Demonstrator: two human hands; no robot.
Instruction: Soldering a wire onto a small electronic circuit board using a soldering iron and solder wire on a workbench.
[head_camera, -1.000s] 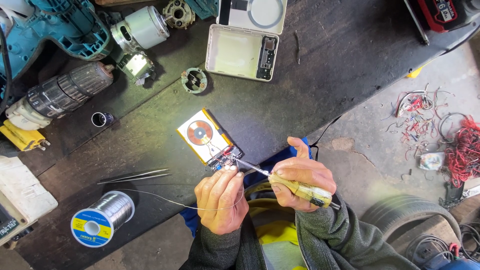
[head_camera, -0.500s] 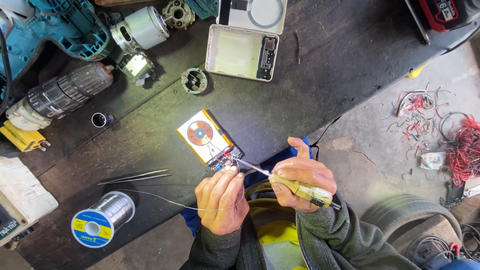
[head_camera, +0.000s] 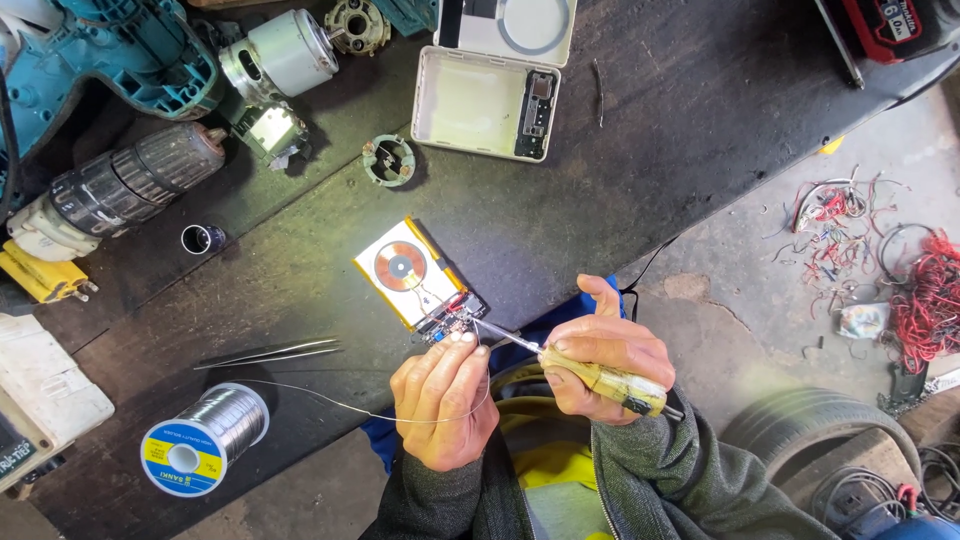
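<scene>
While the right hand (head_camera: 600, 362) is clamped around the yellow handle of a soldering iron (head_camera: 600, 378), the iron's metal tip points up-left and meets the small circuit board (head_camera: 452, 318) just above the left hand's fingertips. The left hand (head_camera: 443, 400) lies directly below that board, fingers drawn together and pinching a thin solder wire (head_camera: 330, 398) at the board's lower edge. The board sits at the near edge of the dark bench (head_camera: 640, 180), touching the lower right corner of a flat yellow-edged pack (head_camera: 410, 300) that carries a copper coil (head_camera: 400, 267) on its white face.

The solder wire runs left from the left hand to a spool (head_camera: 205, 440) standing near the bench's near left corner. Tweezers (head_camera: 268, 352) lie between the spool and the pack, well apart from both hands. An open white case (head_camera: 485, 100) rests toward the far edge of the bench, above the pack. A drill chuck (head_camera: 130, 185) and a motor (head_camera: 280, 55) lie toward the far left corner.
</scene>
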